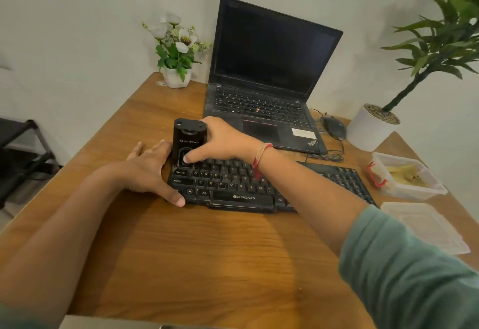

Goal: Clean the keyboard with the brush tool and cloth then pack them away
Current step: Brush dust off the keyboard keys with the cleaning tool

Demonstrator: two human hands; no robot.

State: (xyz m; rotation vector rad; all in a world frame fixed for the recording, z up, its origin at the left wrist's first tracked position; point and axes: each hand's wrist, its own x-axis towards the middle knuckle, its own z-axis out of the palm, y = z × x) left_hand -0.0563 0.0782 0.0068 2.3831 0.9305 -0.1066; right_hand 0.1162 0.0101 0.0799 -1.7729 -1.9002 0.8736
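A black keyboard (241,186) lies across the wooden table (197,256). My right hand (225,142) grips a black brush tool (188,142) that stands on the keyboard's upper left corner, thumb on its front and fingers round its far side. My left hand (150,170) holds the keyboard's left end, thumb along the front edge and fingers stretched along the side. A yellow cloth (404,173) lies in a clear plastic box (417,191) at the right.
An open black laptop (264,82) stands behind the keyboard, with a wired mouse (334,126) to its right. A white flower pot (177,77) sits at the back left, a potted plant (373,127) at the back right. A clear lid (425,225) lies near the box.
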